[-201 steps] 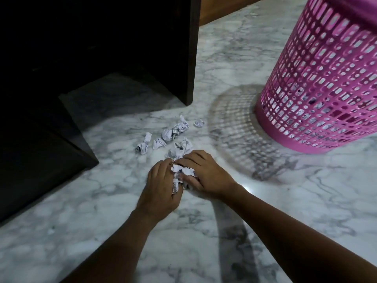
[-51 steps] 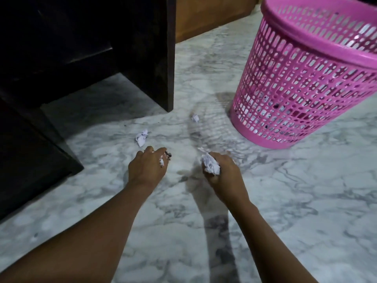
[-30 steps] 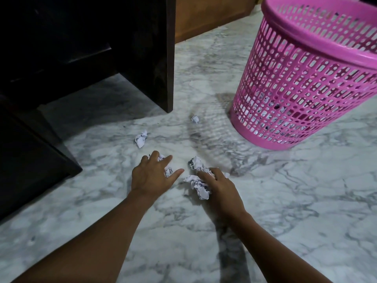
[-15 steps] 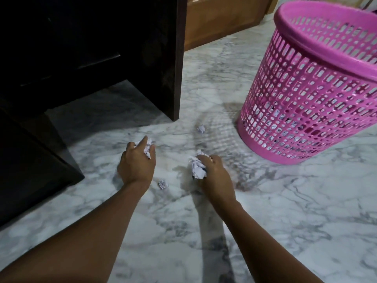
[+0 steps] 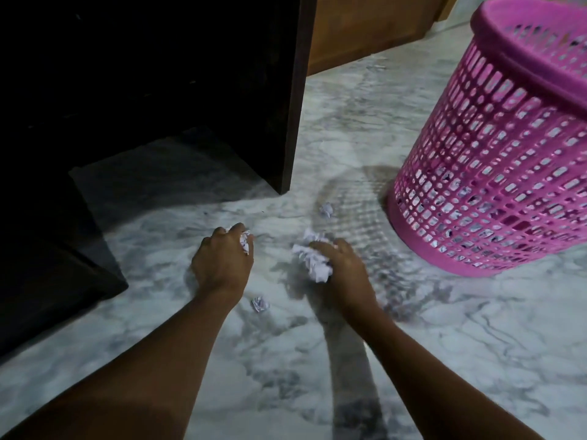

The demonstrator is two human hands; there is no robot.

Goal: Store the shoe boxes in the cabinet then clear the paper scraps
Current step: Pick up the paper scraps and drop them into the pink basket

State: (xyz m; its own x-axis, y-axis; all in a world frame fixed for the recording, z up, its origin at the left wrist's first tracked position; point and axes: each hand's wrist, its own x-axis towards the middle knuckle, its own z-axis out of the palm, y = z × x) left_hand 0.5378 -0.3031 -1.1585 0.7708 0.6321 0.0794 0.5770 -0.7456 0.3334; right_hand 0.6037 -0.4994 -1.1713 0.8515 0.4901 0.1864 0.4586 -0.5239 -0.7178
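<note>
The left hand (image 5: 222, 262) was held low over the marble floor (image 5: 476, 344) with its fingers curled, and a small scrap (image 5: 244, 243) was pinched between fingertips and thumb. The right hand (image 5: 344, 269), at three o'clock from the left and apart from it, was closed round a wad (image 5: 313, 263) of crumpled paper, which bulged out on the thumb side. Whether either hand touched the floor could not be told.

A loose scrap (image 5: 259, 303) was seen lying on the floor at five o'clock from the left hand, near the wrist and touched by neither hand. A far scrap (image 5: 326, 210) was seen at twelve o'clock from the right hand, inside the latticed shadow thrown by the basket (image 5: 495, 173).

The pink basket was stood on the floor at two o'clock from the right hand, well apart from it. What lay inside could not be made out through its holes.

The cabinet (image 5: 158, 90) was seen at eleven o'clock from the left hand, its inside too dark to be read. A brown wooden panel (image 5: 365, 30) was seen behind it, at twelve o'clock from the right hand.
</note>
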